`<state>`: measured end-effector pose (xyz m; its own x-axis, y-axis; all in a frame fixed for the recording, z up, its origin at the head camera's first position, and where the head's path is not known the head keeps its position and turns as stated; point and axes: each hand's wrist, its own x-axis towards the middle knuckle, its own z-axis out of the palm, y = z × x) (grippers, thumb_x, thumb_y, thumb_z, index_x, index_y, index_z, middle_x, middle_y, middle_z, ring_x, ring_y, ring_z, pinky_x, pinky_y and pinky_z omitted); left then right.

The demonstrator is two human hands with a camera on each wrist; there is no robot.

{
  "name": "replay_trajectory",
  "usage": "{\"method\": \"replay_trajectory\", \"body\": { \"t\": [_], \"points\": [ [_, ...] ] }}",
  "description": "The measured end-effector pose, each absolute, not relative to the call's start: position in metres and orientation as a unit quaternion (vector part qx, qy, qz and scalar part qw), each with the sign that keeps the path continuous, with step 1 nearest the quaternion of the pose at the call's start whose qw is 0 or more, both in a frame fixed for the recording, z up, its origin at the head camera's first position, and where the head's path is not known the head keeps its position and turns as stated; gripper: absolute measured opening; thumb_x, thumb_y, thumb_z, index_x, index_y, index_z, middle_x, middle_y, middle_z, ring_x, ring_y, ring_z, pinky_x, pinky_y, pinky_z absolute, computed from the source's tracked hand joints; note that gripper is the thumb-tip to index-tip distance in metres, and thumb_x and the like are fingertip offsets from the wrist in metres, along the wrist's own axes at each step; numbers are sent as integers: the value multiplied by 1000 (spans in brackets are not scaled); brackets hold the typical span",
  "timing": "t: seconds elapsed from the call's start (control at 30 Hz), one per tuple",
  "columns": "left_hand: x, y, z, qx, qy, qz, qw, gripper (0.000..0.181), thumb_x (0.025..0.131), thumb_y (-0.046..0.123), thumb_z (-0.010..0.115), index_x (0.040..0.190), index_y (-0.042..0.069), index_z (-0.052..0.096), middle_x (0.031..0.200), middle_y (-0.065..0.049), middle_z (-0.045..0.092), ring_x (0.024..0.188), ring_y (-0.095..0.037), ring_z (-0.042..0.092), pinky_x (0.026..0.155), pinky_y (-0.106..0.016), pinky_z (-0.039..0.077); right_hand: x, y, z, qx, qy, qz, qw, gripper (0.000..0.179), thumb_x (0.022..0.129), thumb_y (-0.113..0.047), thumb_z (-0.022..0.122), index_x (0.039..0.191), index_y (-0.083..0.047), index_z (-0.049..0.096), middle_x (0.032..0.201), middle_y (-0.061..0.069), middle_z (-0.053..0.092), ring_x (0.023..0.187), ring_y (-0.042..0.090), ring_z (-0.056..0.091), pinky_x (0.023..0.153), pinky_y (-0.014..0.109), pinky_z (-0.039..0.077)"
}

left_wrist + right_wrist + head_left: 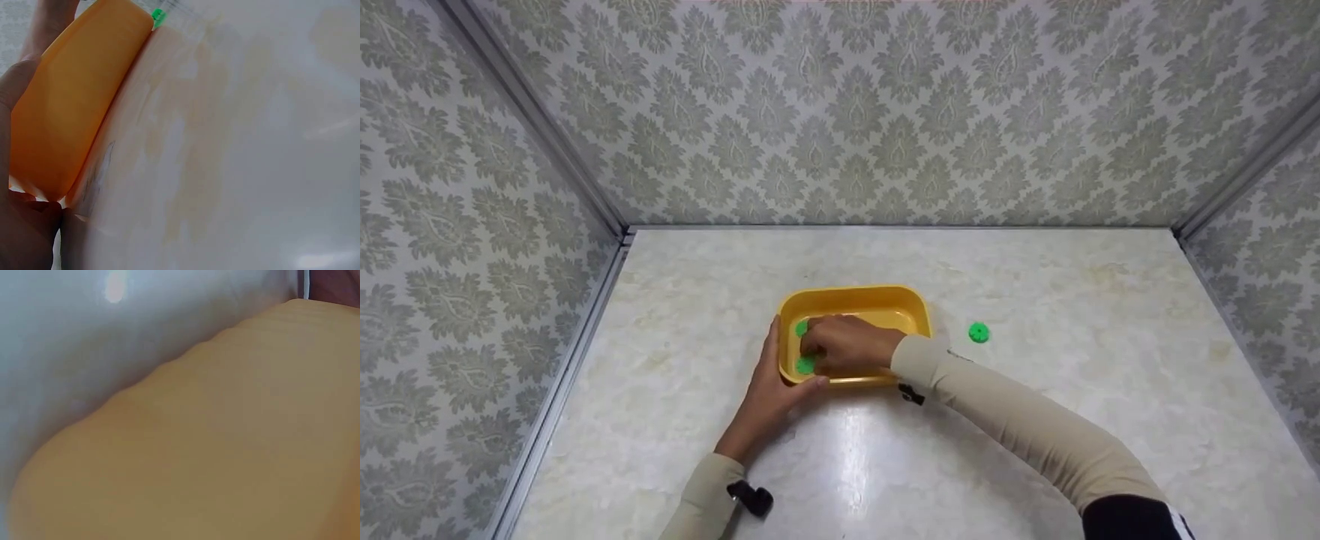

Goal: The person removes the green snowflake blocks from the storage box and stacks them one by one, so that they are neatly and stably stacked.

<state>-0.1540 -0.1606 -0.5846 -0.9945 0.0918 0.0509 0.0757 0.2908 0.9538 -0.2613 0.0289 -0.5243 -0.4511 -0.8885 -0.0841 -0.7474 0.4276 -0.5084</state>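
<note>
A yellow rectangular tub (855, 294) sits on the table. My left hand (771, 382) grips its left end, thumb along the front corner and fingers along the left side; the left wrist view shows the same tub (79, 95) between thumb and fingers. My right hand (851, 343) reaches inside with bent fingers pointing down at the left part of the tub. Beside those fingertips lie green pieces, one green piece (805, 365) in front and another green piece (801, 328) behind. The right fingertips are partly hidden, and I cannot tell whether they pinch a piece.
A small round green notched piece (979, 332) lies on the table to the right of the tub. Patterned wall panels (855, 112) enclose the marbled table (1080, 300) at the back and sides. A beige sleeve (197, 439) fills most of the right wrist view.
</note>
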Motion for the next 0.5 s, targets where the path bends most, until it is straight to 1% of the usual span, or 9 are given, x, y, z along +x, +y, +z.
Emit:
{"method": "replay_trajectory", "body": {
  "t": [0.07, 0.17, 0.33, 0.5],
  "points": [
    [-154, -161, -585, 54, 803, 594, 6, 129, 92, 41, 92, 179, 24, 0, 185, 0, 11, 167, -24, 21, 134, -53, 22, -262, 28, -525, -497, 827, -200, 170, 7, 99, -9, 81, 102, -15, 84, 91, -5, 64, 85, 14, 54, 76, 26, 46],
    [-155, -161, -585, 51, 802, 595, 6, 128, 91, 44, 92, 179, 25, 0, 184, 2, 12, 167, -22, 20, 134, -52, 21, -262, 27, -525, -500, 827, -196, 166, 7, 99, -10, 80, 101, -15, 84, 89, -5, 64, 85, 14, 54, 77, 25, 47],
    [-154, -161, -584, 47, 803, 594, 12, 129, 90, 52, 91, 179, 30, 0, 184, 5, 11, 167, -19, 19, 135, -51, 21, -260, 26, -526, -502, 828, -191, 162, 6, 101, -14, 79, 104, -18, 84, 91, -6, 64, 85, 13, 54, 77, 26, 47],
    [-154, -160, -583, 48, 807, 589, 11, 131, 90, 55, 90, 179, 26, -1, 185, 2, 9, 168, -23, 17, 135, -53, 19, -256, 24, -527, -503, 827, -191, 162, 7, 104, -19, 79, 109, -18, 84, 95, -5, 67, 86, 13, 56, 79, 26, 48]
  ]
}}
